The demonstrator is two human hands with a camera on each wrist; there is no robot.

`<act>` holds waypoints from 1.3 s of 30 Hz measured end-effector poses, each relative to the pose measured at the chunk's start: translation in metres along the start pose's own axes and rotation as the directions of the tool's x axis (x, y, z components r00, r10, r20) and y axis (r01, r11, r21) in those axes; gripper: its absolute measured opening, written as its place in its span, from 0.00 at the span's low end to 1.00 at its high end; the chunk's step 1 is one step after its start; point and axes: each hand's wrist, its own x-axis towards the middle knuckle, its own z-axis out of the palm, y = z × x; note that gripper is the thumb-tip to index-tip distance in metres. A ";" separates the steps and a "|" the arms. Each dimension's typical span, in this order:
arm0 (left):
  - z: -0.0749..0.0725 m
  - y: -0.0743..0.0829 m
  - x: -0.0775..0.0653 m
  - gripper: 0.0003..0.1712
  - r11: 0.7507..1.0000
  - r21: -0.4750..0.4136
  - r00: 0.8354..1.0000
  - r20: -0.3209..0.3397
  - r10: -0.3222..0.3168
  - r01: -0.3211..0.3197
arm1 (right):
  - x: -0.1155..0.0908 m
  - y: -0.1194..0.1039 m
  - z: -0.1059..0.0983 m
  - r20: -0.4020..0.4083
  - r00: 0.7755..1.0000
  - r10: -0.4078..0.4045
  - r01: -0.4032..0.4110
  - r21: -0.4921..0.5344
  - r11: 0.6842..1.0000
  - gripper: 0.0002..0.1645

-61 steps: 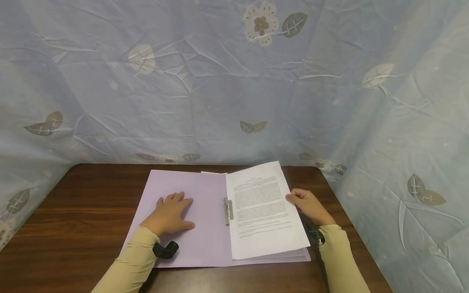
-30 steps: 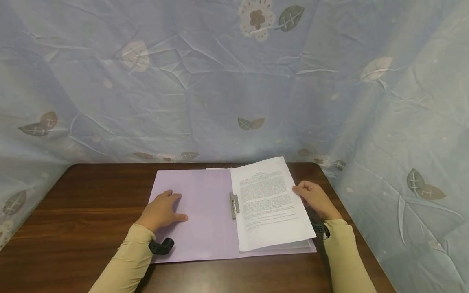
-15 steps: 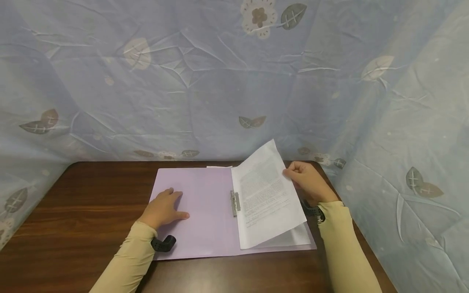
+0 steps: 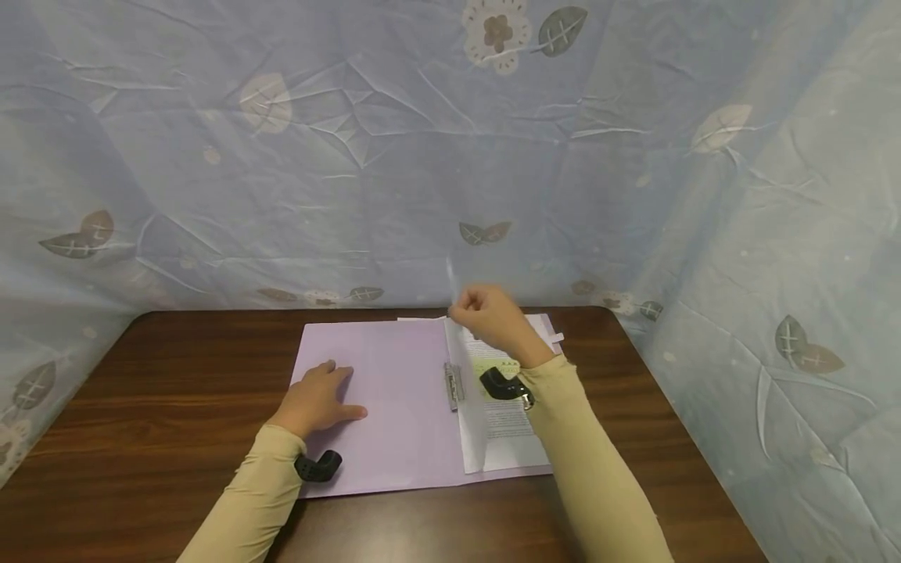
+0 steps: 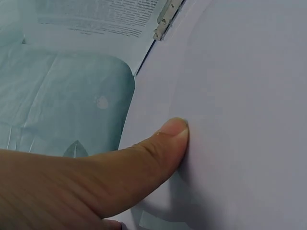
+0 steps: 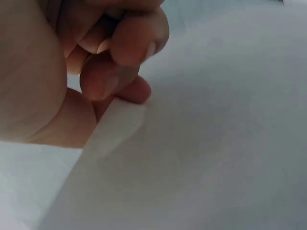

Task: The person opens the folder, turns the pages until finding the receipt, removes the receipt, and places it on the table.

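An open lilac folder [image 4: 394, 422] lies on the table, a metal binder clip [image 4: 453, 386] near its fold. My left hand [image 4: 313, 399] rests on the folder's left cover, fingers spread loosely, thumb pointing right. Over the right half my right hand [image 4: 493, 317] pinches the edge of a white sheet [image 6: 206, 143] between thumb and fingers. In the head view that sheet stands up from the clip, seen nearly edge-on. Beneath it a printed page [image 4: 517, 422] shows, with a yellow-green patch [image 4: 496, 366] partly covered by the right wrist.
The dark wooden table [image 4: 176, 407] extends on both sides of the folder. A small white tab [image 4: 558, 338] sticks out at the pages' right edge. Pale blue patterned cloth [image 4: 394, 195] hangs behind the table and along its sides.
My right hand has lifted the sheet and swung it leftward toward the fold, uncovering the printed page with the yellow-green patch. My left hand has stayed on the cover, shifting only slightly.
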 end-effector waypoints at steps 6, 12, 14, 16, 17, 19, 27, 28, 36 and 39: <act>0.003 -0.003 0.004 0.52 1.000 0.011 1.000 -0.006 -0.006 0.006 | 0.015 -0.027 0.049 0.025 0.997 -0.070 0.073 -0.188 0.979 0.10; 0.004 -0.003 0.003 0.52 0.999 0.033 1.000 -0.014 0.008 -0.008 | 0.020 -0.034 0.093 0.058 0.998 -0.040 0.054 -0.281 0.958 0.10; 0.002 -0.003 0.002 0.52 0.999 0.039 1.000 -0.020 0.020 -0.020 | 0.022 -0.033 0.107 0.069 0.997 -0.026 0.046 -0.298 0.953 0.10; 0.001 -0.004 0.002 0.52 0.999 0.045 0.999 -0.023 0.031 -0.030 | 0.022 -0.032 0.118 0.084 0.996 -0.005 0.031 -0.303 0.952 0.10; 0.001 -0.004 0.001 0.51 0.998 0.047 0.999 -0.023 0.036 -0.035 | 0.023 -0.032 0.124 0.090 0.996 0.002 0.026 -0.309 0.951 0.10; 0.000 -0.005 0.001 0.50 0.998 0.051 0.999 -0.022 0.048 -0.047 | 0.023 -0.031 0.134 0.101 0.995 0.020 0.014 -0.319 0.948 0.11; -0.008 -0.013 0.001 0.32 0.996 0.017 0.995 -0.032 0.090 -0.090 | 0.023 -0.018 0.169 0.131 0.991 0.018 0.034 -0.379 0.925 0.16; -0.009 -0.014 0.001 0.30 0.996 0.013 0.995 -0.041 0.094 -0.093 | 0.023 -0.016 0.173 0.133 0.991 0.015 0.038 -0.389 0.920 0.16; -0.014 -0.016 0.000 0.27 0.985 -0.023 0.970 -0.177 0.166 -0.172 | 0.020 -0.003 0.198 0.143 0.990 0.006 0.069 -0.516 0.854 0.17; -0.013 -0.015 0.000 0.23 0.976 -0.029 0.965 -0.163 0.206 -0.214 | 0.017 -0.001 0.201 0.151 0.989 0.005 0.079 -0.547 0.834 0.16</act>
